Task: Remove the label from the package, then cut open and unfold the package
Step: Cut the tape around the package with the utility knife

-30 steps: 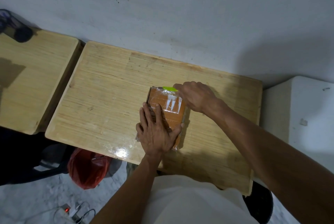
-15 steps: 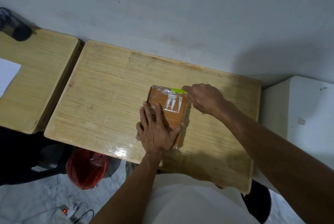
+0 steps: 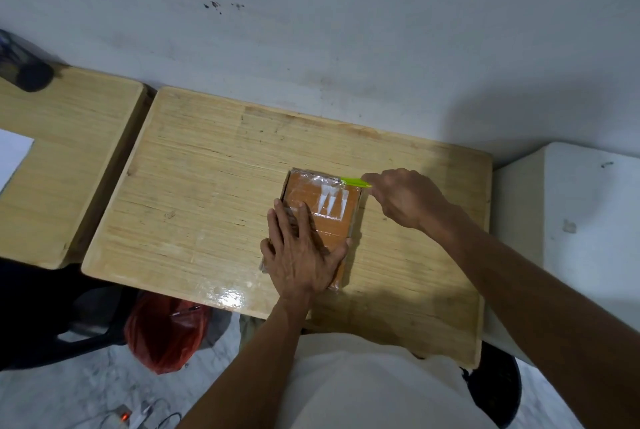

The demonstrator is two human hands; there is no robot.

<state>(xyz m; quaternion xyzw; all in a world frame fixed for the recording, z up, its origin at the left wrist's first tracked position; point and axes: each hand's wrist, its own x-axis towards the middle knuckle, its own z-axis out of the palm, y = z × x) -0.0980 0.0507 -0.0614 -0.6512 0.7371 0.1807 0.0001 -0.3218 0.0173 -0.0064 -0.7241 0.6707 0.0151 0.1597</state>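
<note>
An orange-brown cardboard package [image 3: 325, 217] wrapped in clear tape lies flat on the wooden table [image 3: 214, 186]. White scraps of torn label show on its top face. My left hand [image 3: 301, 252] presses flat on the near half of the package, fingers spread. My right hand [image 3: 405, 198] is closed around a bright green cutter [image 3: 353, 182], whose tip rests at the far right corner of the package. Most of the cutter is hidden inside my fist.
A second wooden table [image 3: 69, 165] stands to the left with a white sheet [image 3: 12, 158] at its edge. A white block [image 3: 575, 238] sits to the right. A red plastic bag [image 3: 162, 331] and a power strip [image 3: 121, 416] lie on the floor below.
My right hand has drawn the green cutter rightward along the far edge of the package, from near its middle to its right corner. My left hand has stayed pressed on the package.
</note>
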